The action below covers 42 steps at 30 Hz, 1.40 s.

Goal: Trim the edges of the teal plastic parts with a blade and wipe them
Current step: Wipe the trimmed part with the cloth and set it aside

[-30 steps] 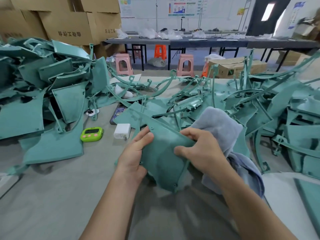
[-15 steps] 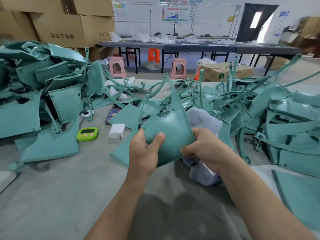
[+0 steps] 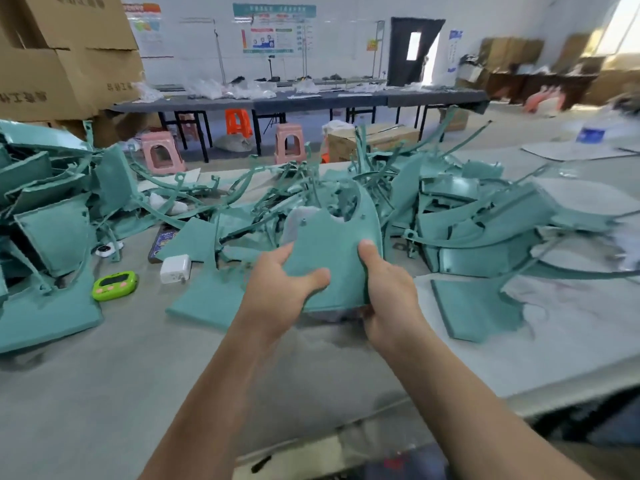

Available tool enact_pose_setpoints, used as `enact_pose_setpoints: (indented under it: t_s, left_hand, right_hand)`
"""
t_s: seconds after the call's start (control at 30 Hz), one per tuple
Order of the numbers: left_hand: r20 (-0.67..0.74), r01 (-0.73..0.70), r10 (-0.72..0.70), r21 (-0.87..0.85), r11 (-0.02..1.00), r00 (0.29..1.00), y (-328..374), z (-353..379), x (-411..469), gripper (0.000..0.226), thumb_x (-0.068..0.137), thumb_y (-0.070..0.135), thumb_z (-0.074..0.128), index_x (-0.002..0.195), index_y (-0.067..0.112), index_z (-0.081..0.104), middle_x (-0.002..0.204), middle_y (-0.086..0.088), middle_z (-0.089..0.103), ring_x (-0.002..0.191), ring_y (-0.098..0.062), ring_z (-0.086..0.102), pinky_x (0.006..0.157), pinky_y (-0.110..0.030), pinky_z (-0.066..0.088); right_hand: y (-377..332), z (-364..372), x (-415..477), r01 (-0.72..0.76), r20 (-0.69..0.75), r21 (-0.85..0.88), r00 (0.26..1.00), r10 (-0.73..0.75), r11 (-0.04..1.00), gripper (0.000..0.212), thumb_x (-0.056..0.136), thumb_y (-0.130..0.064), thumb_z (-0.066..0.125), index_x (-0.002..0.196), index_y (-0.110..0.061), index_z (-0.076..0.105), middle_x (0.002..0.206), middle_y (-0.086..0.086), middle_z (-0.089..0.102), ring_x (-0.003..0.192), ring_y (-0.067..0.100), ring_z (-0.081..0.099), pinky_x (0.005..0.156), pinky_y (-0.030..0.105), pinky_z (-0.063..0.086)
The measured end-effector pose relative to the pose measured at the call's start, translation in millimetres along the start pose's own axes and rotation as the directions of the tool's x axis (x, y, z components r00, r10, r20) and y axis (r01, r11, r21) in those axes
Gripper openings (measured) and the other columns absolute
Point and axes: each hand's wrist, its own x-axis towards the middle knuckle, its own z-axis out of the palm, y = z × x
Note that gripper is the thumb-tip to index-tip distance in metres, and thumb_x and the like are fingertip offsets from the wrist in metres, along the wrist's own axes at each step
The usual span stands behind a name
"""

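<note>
I hold a flat teal plastic part upright above the table with both hands. My left hand grips its lower left edge, thumb across the front face. My right hand grips the lower right edge, thumb up along the side. A grey cloth sits behind the part, showing at its upper left and below its bottom edge; which hand holds it I cannot tell. No blade shows.
Heaps of teal parts lie at the left and at the right of the grey table. A green timer, a white charger and a phone lie left of my hands. Cardboard boxes stand at the back left.
I raised the teal part and turned it more upright, facing me. My right hand shifted from its top edge to its lower right edge; the cloth is now mostly hidden behind it.
</note>
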Motion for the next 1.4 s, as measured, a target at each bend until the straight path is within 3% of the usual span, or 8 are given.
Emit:
enact_pose_setpoints:
  t_s: [0.1, 0.27, 0.43, 0.57, 0.87, 1.07, 1.23, 1.4]
  left_hand:
    - [-0.054, -0.062, 0.065, 0.062, 0.996, 0.996, 3.6, 20.5, -10.4, 0.012, 0.090, 0.030, 0.072, 0.086, 0.023, 0.080, 0.087, 0.006, 0.079, 0.080, -0.013, 0.074, 0.070, -0.027, 0.058]
    - [0.115, -0.043, 0.032, 0.095, 0.995, 0.993, 12.6, 90.6, -36.6, 0.081, 0.076, 0.067, 0.054, 0.089, -0.013, 0.062, 0.077, -0.008, 0.061, 0.073, -0.018, 0.057, 0.068, -0.048, 0.051]
    - [0.309, 0.024, -0.016, -0.020, 1.000, 0.951, 7.6, 178.0, -77.1, 0.022, 0.079, 0.033, 0.064, 0.063, 0.022, 0.074, 0.064, 0.012, 0.065, 0.063, -0.005, 0.058, 0.058, -0.021, 0.045]
    - [0.640, 0.308, -0.179, -0.095, 0.947, 0.747, -8.4, 244.3, -130.8, 0.035, 0.085, -0.008, 0.053, 0.094, 0.012, 0.080, 0.079, -0.004, 0.077, 0.063, -0.011, 0.069, 0.050, -0.019, 0.050]
    - [0.828, 0.769, -0.494, 0.126, 0.626, 0.266, -60.3, 336.0, -239.6, 0.032, 0.101, 0.022, 0.055, 0.131, 0.015, 0.062, 0.122, -0.013, 0.072, 0.114, -0.032, 0.068, 0.099, -0.047, 0.051]
    - [0.868, 0.106, -0.492, 0.484, 0.869, 0.067, -71.7, 399.9, -329.6, 0.041, 0.096, 0.034, 0.059, 0.136, 0.031, 0.062, 0.141, 0.009, 0.056, 0.123, -0.011, 0.051, 0.088, -0.022, 0.042]
    - [0.873, 0.091, -0.442, 0.467, 0.880, -0.204, -48.0, 448.3, -386.6, 0.074, 0.090, 0.035, 0.058, 0.158, 0.038, 0.028, 0.164, 0.011, 0.028, 0.148, -0.017, 0.028, 0.113, -0.039, 0.029]
    - [0.889, -0.172, -0.367, 0.330, 0.928, -0.274, -36.1, 470.8, -411.4, 0.111, 0.073, 0.062, 0.065, 0.158, 0.049, -0.004, 0.167, 0.023, -0.006, 0.155, -0.007, 0.003, 0.121, -0.040, 0.016]
  right_hand:
    - [-8.7, -36.4, -23.3, 0.022, 0.094, 0.035, 0.995, -0.026, 0.999, 0.016, 0.100, -0.021, 0.064, 0.103, -0.008, 0.073, 0.094, 0.007, 0.080, 0.082, 0.022, 0.078, 0.059, 0.032, 0.060]
    - [-35.4, -121.7, -68.1, 0.153, 0.061, 0.070, 0.986, -0.157, 0.986, 0.027, 0.094, 0.005, 0.058, 0.116, -0.003, 0.071, 0.110, 0.014, 0.077, 0.098, 0.029, 0.076, 0.076, 0.039, 0.064]
    - [-21.9, -212.2, -124.9, 0.150, -0.241, 0.221, 0.966, -0.095, 0.964, 0.025, 0.097, 0.007, 0.052, 0.110, -0.003, 0.071, 0.108, 0.015, 0.077, 0.092, 0.028, 0.076, 0.083, 0.044, 0.062]
    - [3.4, -283.4, -173.8, 0.205, -0.453, 0.358, 0.891, -0.023, 0.911, 0.024, 0.102, 0.001, 0.048, 0.113, -0.006, 0.069, 0.109, 0.015, 0.077, 0.090, 0.028, 0.077, 0.075, 0.042, 0.064]
    - [104.5, -393.5, -276.1, 0.326, -0.668, 0.626, 0.693, 0.271, 0.709, 0.032, 0.101, -0.002, 0.054, 0.131, -0.001, 0.063, 0.118, 0.021, 0.073, 0.102, 0.037, 0.074, 0.077, 0.047, 0.061]
    - [141.5, -447.8, -350.6, 0.406, -0.689, 0.705, 0.585, 0.427, 0.581, 0.034, 0.101, -0.005, 0.050, 0.132, 0.004, 0.060, 0.119, 0.027, 0.071, 0.105, 0.043, 0.072, 0.079, 0.053, 0.059]
    - [126.2, -507.1, -406.3, 0.503, -0.751, 0.655, 0.517, 0.411, 0.564, 0.036, 0.098, -0.009, 0.049, 0.130, 0.002, 0.061, 0.120, 0.026, 0.071, 0.103, 0.041, 0.073, 0.087, 0.052, 0.055]
    - [92.1, -581.2, -425.9, 0.603, -0.851, 0.526, 0.388, 0.355, 0.600, 0.037, 0.100, -0.016, 0.052, 0.132, 0.000, 0.061, 0.115, 0.018, 0.075, 0.095, 0.034, 0.076, 0.076, 0.044, 0.060]
